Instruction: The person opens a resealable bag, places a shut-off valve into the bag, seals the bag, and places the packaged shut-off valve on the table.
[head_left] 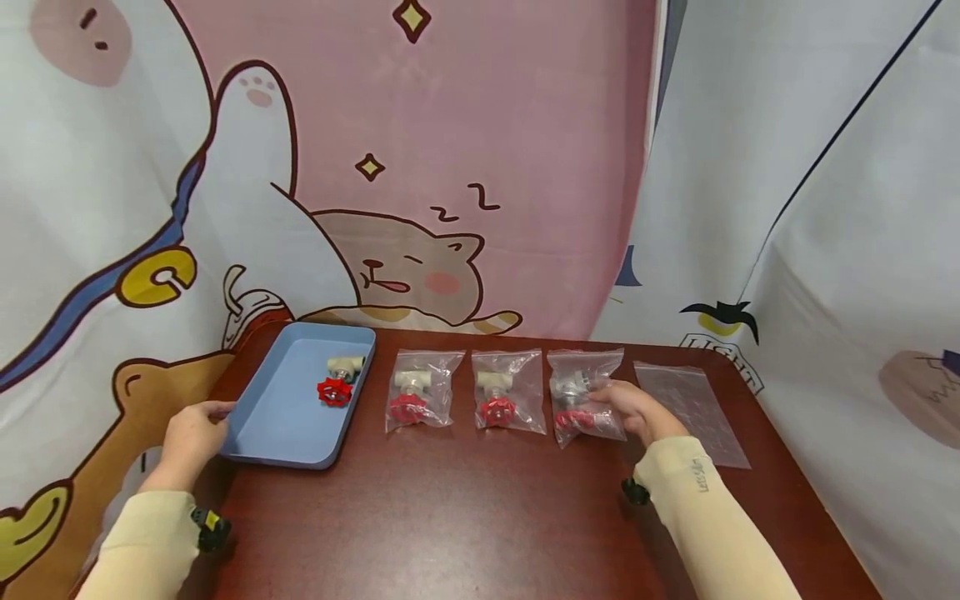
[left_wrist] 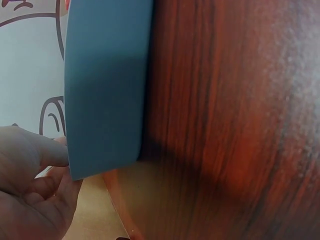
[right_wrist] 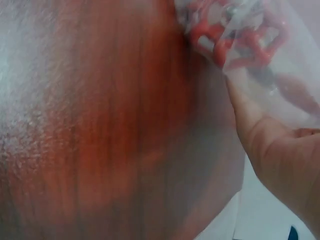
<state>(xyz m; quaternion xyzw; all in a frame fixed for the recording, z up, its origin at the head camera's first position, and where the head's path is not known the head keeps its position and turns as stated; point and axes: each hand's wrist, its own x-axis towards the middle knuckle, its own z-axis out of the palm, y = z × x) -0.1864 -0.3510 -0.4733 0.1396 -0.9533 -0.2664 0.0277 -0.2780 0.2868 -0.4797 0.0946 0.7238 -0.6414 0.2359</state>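
At the left, a light blue tray (head_left: 281, 425) holds one valve (head_left: 335, 392) with a red handwheel and a cream body. My left hand (head_left: 191, 442) pinches the tray's left rim, and the left wrist view shows the thumb and fingers at the tray's corner (left_wrist: 105, 115). Over on the right, my right hand (head_left: 637, 410) grips a clear plastic bag (head_left: 611, 362) with a red-wheeled valve (head_left: 573, 417) inside. Close up, the red handwheel (right_wrist: 245, 45) shows through the plastic, above the thumb. Some right fingers are hidden by the bag.
Two more bagged valves, one bag (head_left: 442, 362) nearer the tray and another bag (head_left: 528, 379) beside it, lie in a row on the brown table (head_left: 450, 525). A flat clear bag (head_left: 697, 417) lies right of my right hand. A printed curtain (head_left: 480, 100) hangs behind.
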